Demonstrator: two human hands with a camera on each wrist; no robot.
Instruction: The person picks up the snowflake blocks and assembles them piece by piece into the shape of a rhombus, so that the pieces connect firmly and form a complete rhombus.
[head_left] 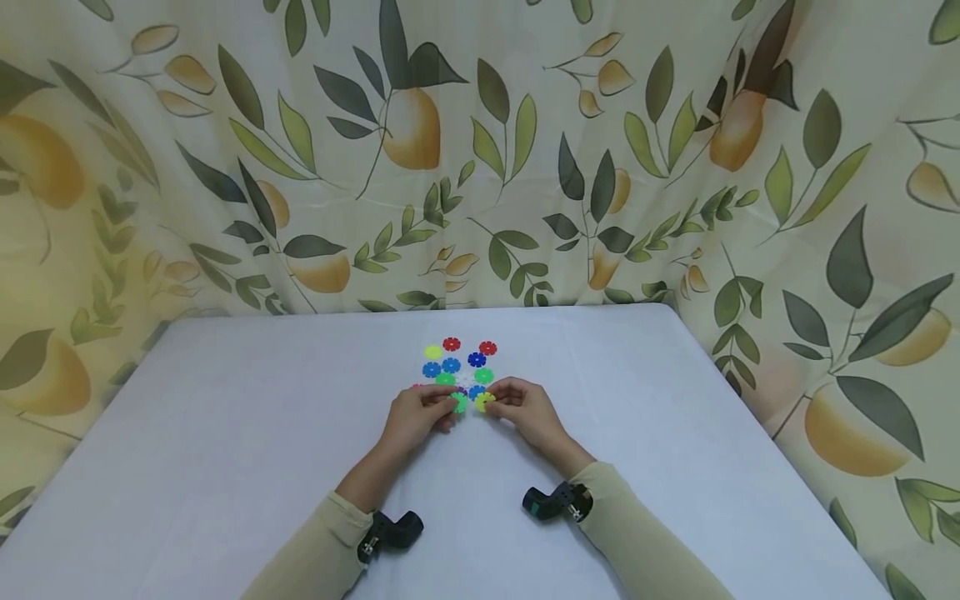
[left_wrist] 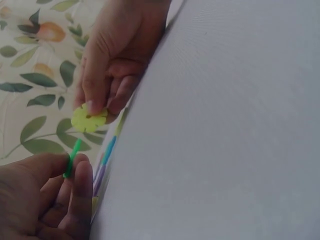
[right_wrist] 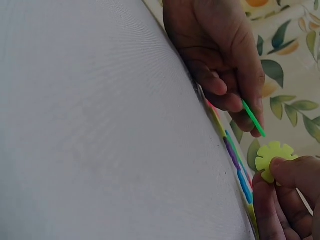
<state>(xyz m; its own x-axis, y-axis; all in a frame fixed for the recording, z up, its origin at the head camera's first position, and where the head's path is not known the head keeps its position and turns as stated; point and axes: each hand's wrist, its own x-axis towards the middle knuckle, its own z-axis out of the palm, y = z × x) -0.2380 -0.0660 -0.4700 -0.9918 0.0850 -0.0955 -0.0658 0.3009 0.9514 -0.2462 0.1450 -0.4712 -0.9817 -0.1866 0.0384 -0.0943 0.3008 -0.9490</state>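
Note:
Between thumb and fingers, my left hand (head_left: 417,417) pinches a green notched plastic disc (head_left: 459,403). My right hand (head_left: 531,412) pinches a yellow notched disc (head_left: 484,402) by its edge. In the left wrist view the green disc (left_wrist: 72,158) is seen nearly edge-on, while the yellow disc (left_wrist: 89,119) shows its flat face. A small gap separates the two discs in the right wrist view, where the yellow disc (right_wrist: 274,161) is just below the green disc (right_wrist: 254,119). Both hands are close together, in front of the other discs on the table.
Several loose discs lie just beyond the hands, among them a red disc (head_left: 451,343), a dark blue disc (head_left: 477,359) and a yellow disc (head_left: 433,352). They lie on a white-covered table (head_left: 247,450). A leaf-and-fruit patterned curtain (head_left: 525,250) hangs behind the table.

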